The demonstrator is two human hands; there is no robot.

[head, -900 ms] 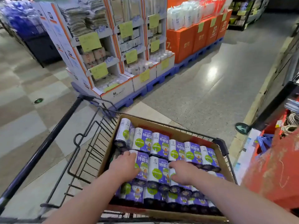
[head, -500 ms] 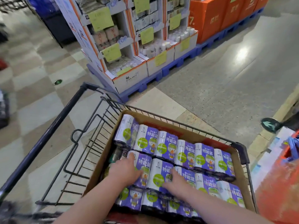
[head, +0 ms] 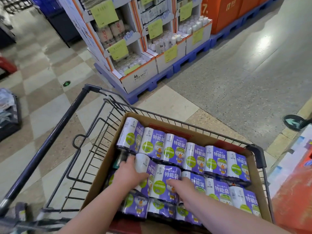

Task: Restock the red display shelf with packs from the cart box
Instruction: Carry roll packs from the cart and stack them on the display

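A cardboard box [head: 103, 176] sits in a wire shopping cart [head: 168, 116] and is filled with purple-and-white packs of rolls [head: 217, 159] lying in rows. My left hand [head: 130, 174] grips the left end of a pack in the middle row [head: 162, 181], with its fingers down the side. My right hand [head: 184, 184] holds the same pack from the right, its fingers tucked between that pack and its neighbour. A part of the red display shelf [head: 293, 198] shows at the right edge, just beside the cart.
The cart's dark handle bar [head: 50, 142] runs down the left. Beyond the cart stand white cardboard displays [head: 135, 48] on blue pallets [head: 152, 85], then orange boxes [head: 228, 12]. Open grey floor lies to the far right, with a green arrow sticker [head: 293, 122].
My view has swung left and down, so the red shelf slid to the right edge. Both hands stayed on the same middle pack and closed tighter around it.
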